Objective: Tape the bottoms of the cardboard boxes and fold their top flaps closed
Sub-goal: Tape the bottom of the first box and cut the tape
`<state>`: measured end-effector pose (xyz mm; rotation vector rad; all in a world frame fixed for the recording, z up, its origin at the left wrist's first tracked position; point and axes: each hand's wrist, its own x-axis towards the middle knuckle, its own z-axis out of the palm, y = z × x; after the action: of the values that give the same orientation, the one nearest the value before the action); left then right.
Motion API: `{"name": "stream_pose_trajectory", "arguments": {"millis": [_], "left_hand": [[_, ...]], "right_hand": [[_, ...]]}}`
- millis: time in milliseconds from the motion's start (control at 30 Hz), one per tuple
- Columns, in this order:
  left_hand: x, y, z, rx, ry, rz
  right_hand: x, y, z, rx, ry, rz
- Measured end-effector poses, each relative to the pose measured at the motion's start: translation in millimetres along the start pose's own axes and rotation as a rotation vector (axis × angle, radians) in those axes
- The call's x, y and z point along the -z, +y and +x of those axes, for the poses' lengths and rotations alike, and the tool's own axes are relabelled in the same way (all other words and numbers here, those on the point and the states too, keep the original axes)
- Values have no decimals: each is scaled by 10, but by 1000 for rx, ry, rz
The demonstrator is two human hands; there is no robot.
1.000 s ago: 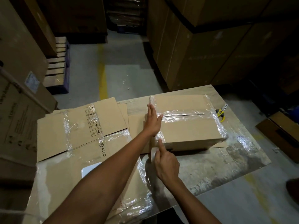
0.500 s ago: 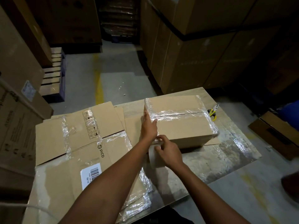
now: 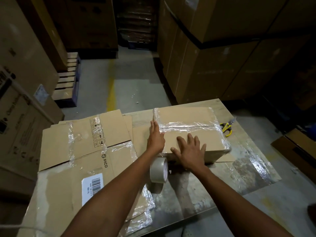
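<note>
Cardboard box (image 3: pixel 188 117) on table (image 3: pixel 239 170), long axis L-R, taped seam along it, facing up. Left hand (image 3: pixel 155 139) flat vs. box's left edge, fingers straight. Right hand (image 3: pixel 191 151) flat on top, fingers spread, gripping nothing. Tape roll (image 3: pixel 158 170) on edge just in front of box's near-left corner. Flattened cartons (image 3: pixel 82 142) left of box; yellow-handled cutters (image 3: pixel 226 128) right.

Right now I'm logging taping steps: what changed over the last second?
The right hand let go of the tape roll and moved up to lie flat on the box top. The left hand stayed against the box's left edge; the scissors stayed put.
</note>
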<state>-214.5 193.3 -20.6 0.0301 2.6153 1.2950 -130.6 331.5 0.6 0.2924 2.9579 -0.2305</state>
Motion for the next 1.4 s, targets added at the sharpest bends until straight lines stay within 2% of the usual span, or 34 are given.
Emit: {"name": "stream_pose_trajectory", "arguments": {"millis": [167,267,333,400,467,533,700,833,933,1100,1267,1400], "left_hand": [[-40,102,-83,54,61,14],[-101,147,-106,57,103,333],[-146,172,-96,-10,132,622],[-247,262,-120,-54,105,733],[-361,391,-135,-32,75,746],[-529,567,-115,-40,70,774],[-1124,1202,27,-278,-79,740],[-1465,1599,242,-359,-83,730],[-1637,1766,415,-420,-112,706],[-1779,1738,599,-356,-147,708],[-1765,1784,816,-370,-50,828],[-1808,1749,1066,-308,-47,786]], "right_hand": [[55,237,17,145,21,-62],[167,563,147,235,18,-77],[202,789,231,140,11,-60],[184,998,276,10,0,-10],[163,1121,287,-5,19,27],[186,1239,276,26,115,51],[195,1625,396,118,285,333],[95,1857,468,135,403,529],[182,1892,543,86,396,652],[301,2041,700,-117,368,792],[246,2362,888,-309,261,751],[161,2616,1215,-347,132,676]]}}
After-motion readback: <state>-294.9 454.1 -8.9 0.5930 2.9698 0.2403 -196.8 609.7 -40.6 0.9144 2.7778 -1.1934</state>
